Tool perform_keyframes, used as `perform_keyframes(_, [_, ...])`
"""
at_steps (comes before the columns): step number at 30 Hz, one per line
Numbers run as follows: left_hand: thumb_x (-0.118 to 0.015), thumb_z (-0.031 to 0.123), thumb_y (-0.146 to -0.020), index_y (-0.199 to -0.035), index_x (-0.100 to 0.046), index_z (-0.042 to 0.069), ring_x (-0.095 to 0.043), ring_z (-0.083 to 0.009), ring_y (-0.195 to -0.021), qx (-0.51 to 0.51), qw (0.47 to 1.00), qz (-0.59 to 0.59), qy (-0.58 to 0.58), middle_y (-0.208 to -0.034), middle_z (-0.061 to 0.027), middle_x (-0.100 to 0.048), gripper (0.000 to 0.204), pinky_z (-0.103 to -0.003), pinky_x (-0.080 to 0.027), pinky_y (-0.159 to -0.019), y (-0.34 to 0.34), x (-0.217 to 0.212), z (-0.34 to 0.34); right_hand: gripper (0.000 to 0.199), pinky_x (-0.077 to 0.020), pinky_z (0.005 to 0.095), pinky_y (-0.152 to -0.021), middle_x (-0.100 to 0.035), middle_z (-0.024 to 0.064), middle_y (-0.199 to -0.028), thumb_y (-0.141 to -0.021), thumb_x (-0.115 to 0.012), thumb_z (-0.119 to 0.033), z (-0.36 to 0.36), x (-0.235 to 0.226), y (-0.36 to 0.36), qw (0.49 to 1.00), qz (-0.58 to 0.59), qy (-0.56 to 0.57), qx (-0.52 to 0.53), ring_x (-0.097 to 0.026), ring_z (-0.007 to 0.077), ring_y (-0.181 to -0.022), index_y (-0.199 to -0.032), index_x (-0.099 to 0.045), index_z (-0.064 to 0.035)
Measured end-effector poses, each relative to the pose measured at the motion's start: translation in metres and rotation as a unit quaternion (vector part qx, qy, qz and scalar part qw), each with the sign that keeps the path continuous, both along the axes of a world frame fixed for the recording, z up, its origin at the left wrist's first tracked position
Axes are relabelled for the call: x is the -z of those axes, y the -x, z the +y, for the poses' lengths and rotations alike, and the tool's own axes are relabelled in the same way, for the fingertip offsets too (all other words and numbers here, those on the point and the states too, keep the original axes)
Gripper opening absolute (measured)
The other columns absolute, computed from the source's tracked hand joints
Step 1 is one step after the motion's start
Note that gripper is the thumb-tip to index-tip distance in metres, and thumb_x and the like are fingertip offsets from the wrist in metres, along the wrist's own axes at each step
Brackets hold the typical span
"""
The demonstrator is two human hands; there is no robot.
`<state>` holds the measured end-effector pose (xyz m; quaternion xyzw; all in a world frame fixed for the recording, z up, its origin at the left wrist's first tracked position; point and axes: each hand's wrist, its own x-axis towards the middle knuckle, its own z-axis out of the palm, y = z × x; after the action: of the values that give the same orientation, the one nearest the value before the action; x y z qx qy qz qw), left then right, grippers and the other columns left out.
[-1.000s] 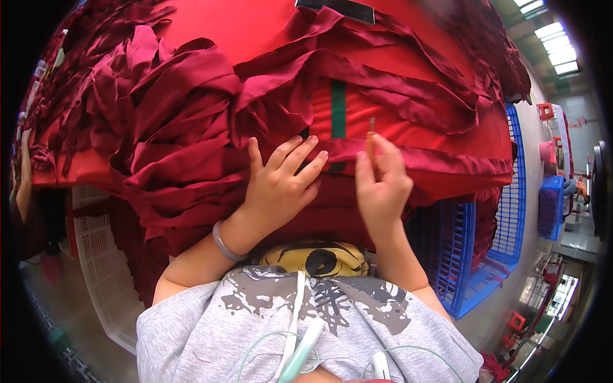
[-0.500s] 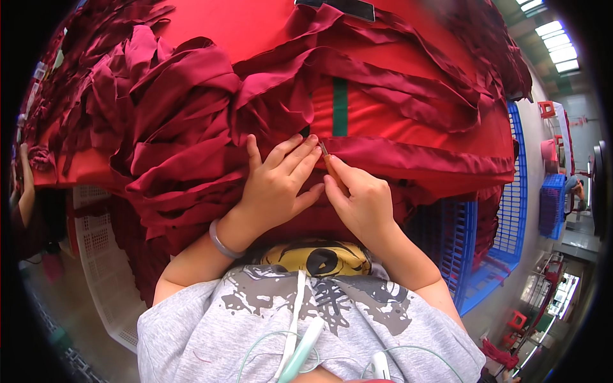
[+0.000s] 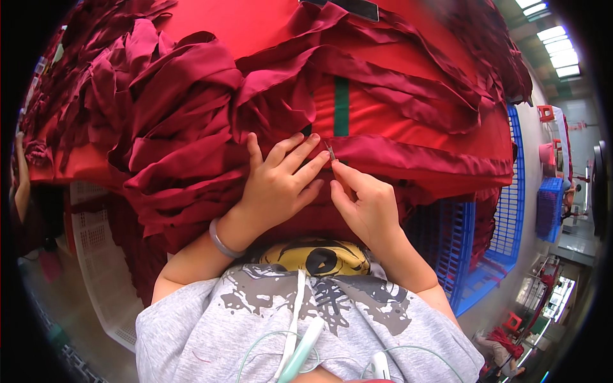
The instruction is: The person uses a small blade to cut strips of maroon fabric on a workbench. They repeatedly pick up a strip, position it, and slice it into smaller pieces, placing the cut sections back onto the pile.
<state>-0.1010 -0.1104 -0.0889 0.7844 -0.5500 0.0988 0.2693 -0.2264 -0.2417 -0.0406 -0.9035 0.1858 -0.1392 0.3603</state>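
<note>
A dark red satin-like fabric strip [image 3: 408,153] lies along the near edge of the red-covered table. My left hand [image 3: 281,175] rests on the fabric with its fingers spread, palm down, pressing it near the end of the strip. Just right of those fingertips, my right hand [image 3: 367,201] pinches a small seam ripper [image 3: 331,152], its thin metal tip pointing up and left at the strip's edge. Most of the tool's handle is hidden by my fingers. A large heap of the same dark red fabric [image 3: 179,96] lies beside and beyond my left hand.
A green stripe [image 3: 341,105] crosses the red table cover [image 3: 377,115]. A dark phone-like slab [image 3: 354,7] lies at the far edge. Blue plastic crates [image 3: 456,255] stand at the right, a white basket [image 3: 96,255] at the left. Another person's arm [image 3: 23,182] shows at far left.
My right hand has drawn back slightly to the right with the seam ripper, and its tip sits a little farther from my left fingertips. My left hand stays nearly in place.
</note>
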Motion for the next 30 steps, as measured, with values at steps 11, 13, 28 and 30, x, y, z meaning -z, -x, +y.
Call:
perform_keyframes(11, [-0.067,0.033,-0.082,-0.117,-0.067,0.020,-0.051,-0.0187,-0.122,0.000,1.000,0.004,-0.007,-0.132,-0.0015,-0.058,0.037,-0.070,0.000,-0.109,-0.001,0.000,0.001,0.030,-0.0520,0.0301,-0.061,-0.070,0.0137,-0.081,-0.084,-0.067,-0.006,-0.005,0.005,0.006,0.995,-0.011,-0.099,0.020,-0.067,0.0183,-0.065,-0.112,-0.065,0.0030])
perform_keyframes(13, [-0.067,0.032,-0.082,-0.118,-0.066,0.020,-0.051,-0.0187,-0.122,0.000,1.000,0.001,-0.005,-0.133,-0.0014,-0.058,0.038,-0.070,0.000,-0.109,0.000,0.001,0.000,0.029,-0.0522,0.0309,-0.062,-0.069,0.0137,-0.080,-0.084,-0.067,-0.006,-0.006,0.005,0.002,0.997,-0.005,-0.070,0.022,-0.067,0.0198,-0.065,-0.112,-0.065,0.0023])
perform_keyframes(28, [-0.069,0.028,-0.081,-0.123,-0.064,0.022,-0.049,-0.0174,-0.125,0.004,1.000,-0.008,-0.007,-0.139,0.0014,-0.054,0.042,-0.067,0.001,-0.111,-0.001,0.006,0.003,0.008,-0.0474,0.0432,-0.067,-0.059,0.0169,-0.072,-0.081,-0.061,-0.009,-0.037,0.004,-0.054,0.991,0.024,0.120,-0.051,-0.060,0.0355,-0.068,-0.086,-0.061,-0.0030])
perform_keyframes(30, [-0.068,0.027,-0.082,-0.123,-0.064,0.023,-0.049,-0.0169,-0.125,0.002,1.000,-0.012,-0.005,-0.139,0.0018,-0.053,0.042,-0.067,0.000,-0.111,-0.001,0.008,0.003,0.007,-0.0484,0.0416,-0.065,-0.061,0.0178,-0.075,-0.083,-0.060,-0.008,-0.039,0.004,-0.058,0.993,-0.030,0.114,-0.013,-0.062,0.0351,-0.070,-0.087,-0.061,-0.0016])
